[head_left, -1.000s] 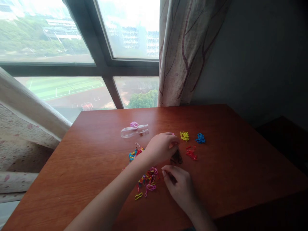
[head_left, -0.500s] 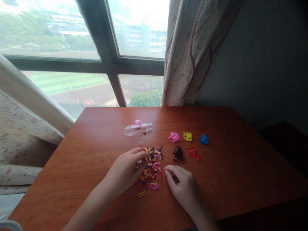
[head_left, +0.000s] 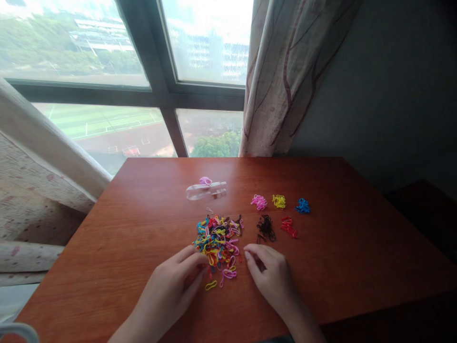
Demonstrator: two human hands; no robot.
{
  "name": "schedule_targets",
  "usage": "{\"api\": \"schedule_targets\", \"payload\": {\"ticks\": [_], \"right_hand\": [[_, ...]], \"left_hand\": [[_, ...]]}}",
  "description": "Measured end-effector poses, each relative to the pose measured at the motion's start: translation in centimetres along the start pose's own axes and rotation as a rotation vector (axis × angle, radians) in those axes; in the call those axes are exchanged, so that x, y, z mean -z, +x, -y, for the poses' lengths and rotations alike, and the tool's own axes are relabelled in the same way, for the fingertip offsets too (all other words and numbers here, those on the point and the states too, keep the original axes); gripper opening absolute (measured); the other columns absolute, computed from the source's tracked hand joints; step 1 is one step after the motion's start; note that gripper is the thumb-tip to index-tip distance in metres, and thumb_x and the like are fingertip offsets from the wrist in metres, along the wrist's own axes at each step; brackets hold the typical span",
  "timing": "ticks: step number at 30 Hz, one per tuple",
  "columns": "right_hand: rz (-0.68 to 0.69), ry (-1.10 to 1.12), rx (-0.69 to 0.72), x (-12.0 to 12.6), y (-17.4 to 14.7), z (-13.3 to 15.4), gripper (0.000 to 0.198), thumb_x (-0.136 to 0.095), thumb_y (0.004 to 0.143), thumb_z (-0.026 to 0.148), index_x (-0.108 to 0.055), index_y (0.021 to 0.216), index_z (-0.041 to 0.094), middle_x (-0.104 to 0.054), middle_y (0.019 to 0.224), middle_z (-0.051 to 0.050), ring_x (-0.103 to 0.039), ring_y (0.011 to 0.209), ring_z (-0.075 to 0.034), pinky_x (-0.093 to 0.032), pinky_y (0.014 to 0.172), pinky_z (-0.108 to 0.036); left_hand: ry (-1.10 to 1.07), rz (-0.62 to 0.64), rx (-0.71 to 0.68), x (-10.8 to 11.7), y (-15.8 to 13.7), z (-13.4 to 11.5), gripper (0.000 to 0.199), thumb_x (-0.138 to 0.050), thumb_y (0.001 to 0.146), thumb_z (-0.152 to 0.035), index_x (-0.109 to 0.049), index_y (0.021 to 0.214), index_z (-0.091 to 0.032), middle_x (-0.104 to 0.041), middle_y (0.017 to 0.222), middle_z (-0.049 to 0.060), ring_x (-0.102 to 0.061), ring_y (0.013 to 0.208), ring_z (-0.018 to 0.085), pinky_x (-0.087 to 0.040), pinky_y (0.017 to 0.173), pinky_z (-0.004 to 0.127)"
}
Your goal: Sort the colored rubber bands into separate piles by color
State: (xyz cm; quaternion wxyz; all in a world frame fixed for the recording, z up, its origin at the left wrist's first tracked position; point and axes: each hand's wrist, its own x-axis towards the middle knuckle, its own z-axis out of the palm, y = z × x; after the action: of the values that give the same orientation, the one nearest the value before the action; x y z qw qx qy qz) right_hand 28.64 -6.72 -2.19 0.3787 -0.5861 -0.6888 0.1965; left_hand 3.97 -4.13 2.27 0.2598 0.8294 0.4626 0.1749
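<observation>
A mixed pile of small coloured loops [head_left: 217, 236], which look like elastic bands, lies on the wooden table [head_left: 143, 214]. At its lower left edge is my left hand [head_left: 174, 281], fingers curved, thumb and forefinger slightly apart with nothing visible between them. My right hand [head_left: 269, 269] rests on the table just right of the pile, its thumb and forefinger pinched together; what they hold, if anything, is too small to make out. Beyond it lie single-colour heaps: black loops [head_left: 266, 228], red loops [head_left: 289, 227], pink loops [head_left: 259, 202], yellow loops [head_left: 279, 201] and blue loops [head_left: 303, 206].
A clear plastic container [head_left: 200, 192] with a pink piece [head_left: 205, 181] lies behind the pile. One pale loop [head_left: 210, 210] sits between them. The window [head_left: 207, 133] and curtains [head_left: 274, 95] border the table's far side. A pale curved object [head_left: 21, 328] shows at lower left.
My left hand has moved down and left from the top of the pile to its lower left edge, uncovering more loops. My right hand has stayed in place.
</observation>
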Motion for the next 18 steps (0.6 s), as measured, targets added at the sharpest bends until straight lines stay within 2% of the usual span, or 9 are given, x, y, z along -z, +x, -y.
{"api": "schedule_targets", "payload": {"ticks": [4, 9, 12, 18], "right_hand": [[-0.007, -0.01, 0.011, -0.1, 0.0, -0.1, 0.017, -0.053, 0.093, 0.018, -0.069, 0.092, 0.021, -0.073, 0.082, -0.002, -0.068, 0.071, -0.016, -0.05, 0.068, -0.025], [-0.01, -0.027, 0.018, 0.0, 0.0, 0.1, 0.019, -0.052, 0.094, 0.018, -0.07, 0.093, 0.021, -0.074, 0.082, -0.003, -0.069, 0.071, -0.017, -0.052, 0.068, -0.025], [-0.008, -0.026, 0.028, 0.1, 0.1, 0.1, 0.02, -0.05, 0.095, 0.02, -0.07, 0.094, 0.021, -0.074, 0.082, -0.005, -0.07, 0.071, -0.018, -0.053, 0.067, -0.026], [-0.005, -0.02, 0.014, 0.1, 0.0, 0.1, 0.018, -0.051, 0.095, 0.019, -0.069, 0.094, 0.021, -0.074, 0.083, -0.004, -0.07, 0.073, -0.018, -0.053, 0.068, -0.026]], "left_hand": [[0.108, 0.035, 0.017, -0.4, -1.0, -0.6, 0.014, -0.051, 0.094, -0.022, -0.065, 0.096, -0.027, -0.069, 0.095, 0.001, -0.068, 0.083, 0.017, -0.051, 0.07, 0.023], [0.249, 0.045, 0.067, -1.1, -1.0, -1.7, 0.009, -0.057, 0.089, -0.02, -0.064, 0.091, -0.026, -0.07, 0.097, 0.001, -0.069, 0.083, 0.02, -0.053, 0.07, 0.027], [0.264, 0.054, 0.068, -1.5, -0.8, -1.8, 0.012, -0.055, 0.09, -0.017, -0.062, 0.089, -0.026, -0.07, 0.098, 0.001, -0.07, 0.085, 0.021, -0.053, 0.07, 0.027], [0.245, 0.064, 0.056, -1.5, -0.7, -1.4, 0.018, -0.048, 0.093, -0.017, -0.062, 0.085, -0.025, -0.069, 0.089, 0.002, -0.068, 0.077, 0.02, -0.052, 0.066, 0.026]]}}
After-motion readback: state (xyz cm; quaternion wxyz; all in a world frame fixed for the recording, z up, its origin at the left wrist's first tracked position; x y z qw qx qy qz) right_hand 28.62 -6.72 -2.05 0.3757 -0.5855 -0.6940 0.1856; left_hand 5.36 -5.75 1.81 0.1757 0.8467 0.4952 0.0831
